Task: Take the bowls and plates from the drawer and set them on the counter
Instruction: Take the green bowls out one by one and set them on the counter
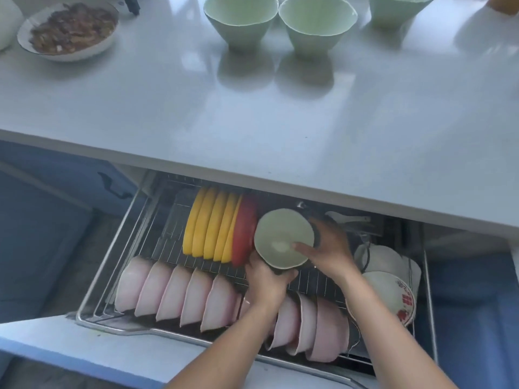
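So both hands were on one pale green bowl [283, 238] down in the open drawer [112, 276], bowl tipped on its side with the opening facing up. The left hand [266, 279] gripped it from underneath at 6 o'clock, and the right hand [327, 248] held the rim at 3 o'clock with the thumb hooked inside.

Pretty crowded around it: a red plate [245, 231] touched the bowl at 9 o'clock, with yellow plates [210, 226] standing on edge beyond that. A row of pink bowls [174, 290] ran along the front of the wire rack [168, 240], under the forearms. White bowls [387, 265] sat at 3 o'clock, a white spoon [348, 219] at 1 o'clock.

Up on the worktop [252, 122] at 12 o'clock there were three matching green bowls [316, 22], plus a white dish of brown food [68, 29] at 10 o'clock
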`<state>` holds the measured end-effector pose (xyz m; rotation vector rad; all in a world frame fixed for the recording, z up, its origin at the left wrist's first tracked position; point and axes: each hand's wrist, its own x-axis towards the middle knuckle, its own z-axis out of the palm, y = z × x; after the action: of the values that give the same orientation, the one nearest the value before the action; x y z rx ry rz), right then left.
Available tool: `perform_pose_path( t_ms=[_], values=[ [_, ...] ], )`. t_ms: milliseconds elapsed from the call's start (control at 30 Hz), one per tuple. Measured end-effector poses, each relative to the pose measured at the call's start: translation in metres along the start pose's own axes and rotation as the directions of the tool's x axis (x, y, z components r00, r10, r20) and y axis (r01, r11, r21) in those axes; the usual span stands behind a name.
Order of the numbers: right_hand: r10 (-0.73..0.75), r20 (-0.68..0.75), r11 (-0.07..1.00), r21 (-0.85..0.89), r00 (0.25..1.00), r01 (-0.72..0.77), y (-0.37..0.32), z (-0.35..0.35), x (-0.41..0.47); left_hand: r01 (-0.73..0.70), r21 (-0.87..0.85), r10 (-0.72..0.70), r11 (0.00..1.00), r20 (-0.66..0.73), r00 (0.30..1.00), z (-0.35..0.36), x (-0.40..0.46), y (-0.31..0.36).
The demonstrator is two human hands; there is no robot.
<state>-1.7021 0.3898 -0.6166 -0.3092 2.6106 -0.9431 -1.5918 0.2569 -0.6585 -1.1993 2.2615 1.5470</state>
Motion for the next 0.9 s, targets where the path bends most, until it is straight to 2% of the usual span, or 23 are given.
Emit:
perform_pose_path(
  t_ms=[67,133,400,600,900],
  values=[
    [-0.069,0.041,0.990,-0.121,0.997,0.073,0.009,0.002,0.012,0.008,-0.016,-0.009,1.000,-0.031,0.999,0.022,0.013,-0.019],
    [-0.087,0.070,0.980,-0.172,0.994,0.098,0.013,0.000,0.019,0.002,-0.027,-0.004,1.000,-0.041,0.999,0.021,0.010,-0.011],
    [-0.024,0.186,0.958,-0.276,0.982,0.076,0.019,0.007,0.028,0.090,-0.031,-0.090,0.995,-0.002,0.996,0.015,0.003,0.013],
    [-0.029,0.173,0.977,-0.202,0.984,0.064,0.019,0.003,0.024,0.084,-0.056,-0.086,0.995,-0.052,0.995,0.012,-0.004,0.017],
    [0.013,0.074,0.999,-0.031,0.997,-0.011,-0.013,-0.021,-0.004,-0.018,-0.124,0.010,0.992,-0.063,0.998,-0.007,-0.025,0.041]
  ],
)
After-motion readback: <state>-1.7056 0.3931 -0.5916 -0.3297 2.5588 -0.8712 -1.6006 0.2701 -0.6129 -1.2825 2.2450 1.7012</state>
